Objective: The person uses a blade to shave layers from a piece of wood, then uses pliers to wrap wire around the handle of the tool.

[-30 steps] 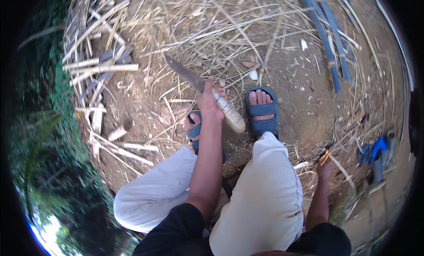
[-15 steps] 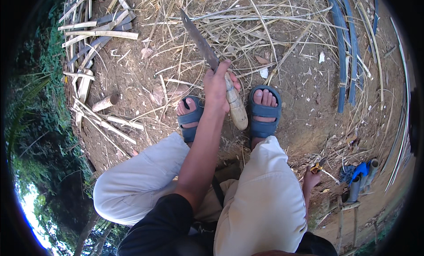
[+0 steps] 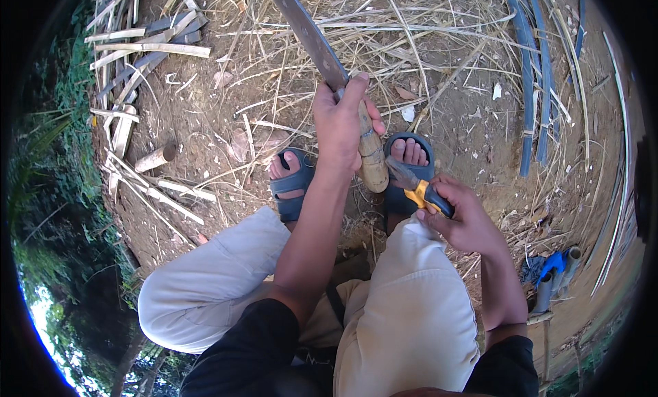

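My left hand (image 3: 340, 123) is closed round the top of the handle of a large knife (image 3: 312, 41). Its dark, long blade points up and away to the left, and the tip runs out at the upper edge. A thick pale wooden handle (image 3: 374, 169) hangs below my fingers, between my two sandalled feet. In my right hand (image 3: 460, 215), above my right knee, is a pair of yellow-and-black pruning shears (image 3: 416, 191). Their grey metal end points up-left, close beside the butt of the knife handle; I cannot tell whether they touch.
Thin pale strips (image 3: 384, 34) litter the ground ahead. Split bamboo pieces (image 3: 154, 49) and a short cut log (image 3: 156, 157) lie at left. Long dark strips (image 3: 528, 89) lie at right. Bamboo tubes with a blue cloth (image 3: 554, 263) stand at lower right. Greenery borders the far left.
My right hand has come up from beside my right leg to above the knee, bringing the pruning shears toward the knife handle. The knife has risen slightly in my left hand's grip.
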Demonstrator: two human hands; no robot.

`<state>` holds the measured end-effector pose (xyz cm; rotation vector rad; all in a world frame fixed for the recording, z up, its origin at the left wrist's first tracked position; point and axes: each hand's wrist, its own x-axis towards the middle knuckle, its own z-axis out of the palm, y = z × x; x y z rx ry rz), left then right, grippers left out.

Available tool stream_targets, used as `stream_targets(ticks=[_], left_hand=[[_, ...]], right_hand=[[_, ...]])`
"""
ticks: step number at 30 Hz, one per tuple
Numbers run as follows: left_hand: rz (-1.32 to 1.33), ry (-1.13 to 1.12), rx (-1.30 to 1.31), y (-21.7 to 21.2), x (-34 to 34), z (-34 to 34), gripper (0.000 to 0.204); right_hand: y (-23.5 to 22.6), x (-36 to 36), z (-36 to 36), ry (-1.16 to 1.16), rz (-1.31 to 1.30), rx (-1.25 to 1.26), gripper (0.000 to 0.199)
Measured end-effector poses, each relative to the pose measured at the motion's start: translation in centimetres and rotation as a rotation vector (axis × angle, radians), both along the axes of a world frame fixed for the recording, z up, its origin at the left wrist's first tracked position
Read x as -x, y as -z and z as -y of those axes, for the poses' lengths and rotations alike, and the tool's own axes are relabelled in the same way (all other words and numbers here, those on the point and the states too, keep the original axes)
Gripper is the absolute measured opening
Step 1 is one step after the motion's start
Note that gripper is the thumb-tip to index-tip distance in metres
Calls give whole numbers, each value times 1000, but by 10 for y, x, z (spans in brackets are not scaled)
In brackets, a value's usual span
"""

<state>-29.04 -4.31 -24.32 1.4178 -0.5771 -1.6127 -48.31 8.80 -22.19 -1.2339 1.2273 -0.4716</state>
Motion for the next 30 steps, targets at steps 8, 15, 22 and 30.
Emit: stream_targets(ticks=[8, 15, 22, 30], left_hand=[[54, 13, 62, -11, -8, 2, 25], [132, -7, 128, -20, -3, 6, 24], [154, 39, 97, -18, -4, 5, 25], [120, 35, 34, -12, -13, 4, 27]], right_hand=[[4, -11, -2, 144, -87, -214, 33], [-20, -19, 28, -100, -282, -163, 37], [-25, -16, 42, -189, -218, -40, 29], [58, 0, 28, 59, -671, 154, 27]])
